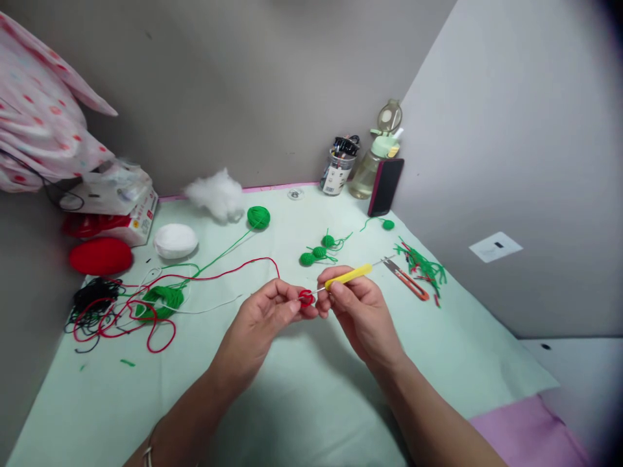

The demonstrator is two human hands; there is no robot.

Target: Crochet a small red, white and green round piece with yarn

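My left hand (267, 314) pinches a small red crochet piece (306, 298) between thumb and fingers. A red yarn strand (233, 269) runs from it back to loose loops at the left. My right hand (351, 306) grips a yellow-handled crochet hook (347, 277), its metal tip pointing into the red piece. Both hands hover over the pale green table cover (311, 389), near its middle.
Small green crochet balls (318, 252), a green yarn ball (258, 217), orange snips (406, 281) and green yarn scraps (422, 266) lie beyond the hands. Tangled red, black and green yarn (121, 311) sits left, with red (100, 255) and white (175, 240) yarn balls, stuffing (215, 192), a jar (337, 170), a bottle (374, 162), a phone (385, 186).
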